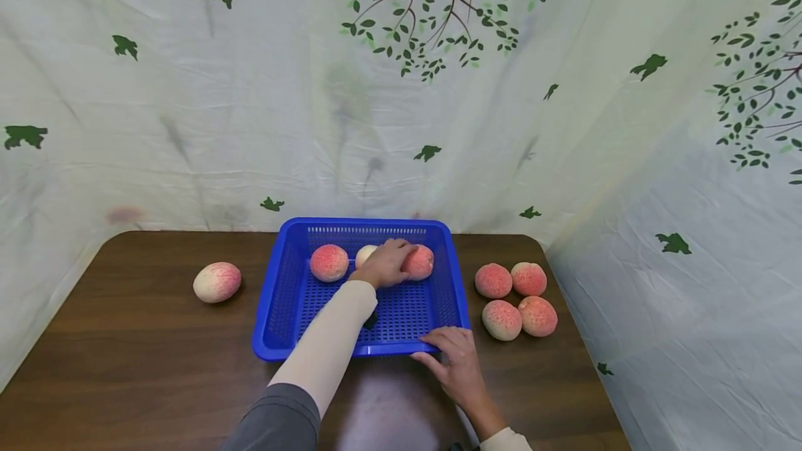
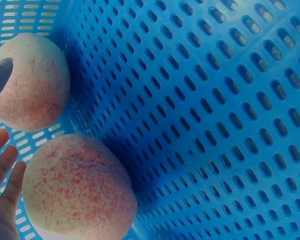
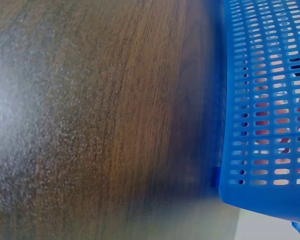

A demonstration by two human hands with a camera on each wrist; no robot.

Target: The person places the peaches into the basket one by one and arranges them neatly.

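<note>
A blue plastic basket stands on the table with peaches inside. My left hand reaches into it, fingers over the left side of the right-hand peach. In the left wrist view its straight fingers lie beside a peach, and the thumb overlaps another peach. Left of the hand, a pale peach is partly hidden by it, and a pink peach sits farther left. My right hand grips the basket's front right rim, thumb outside and fingers over the edge.
Several peaches are grouped on the table right of the basket. One paler peach lies to the left. The brown wooden table backs onto a white leaf-patterned cloth, which also hangs along the right side.
</note>
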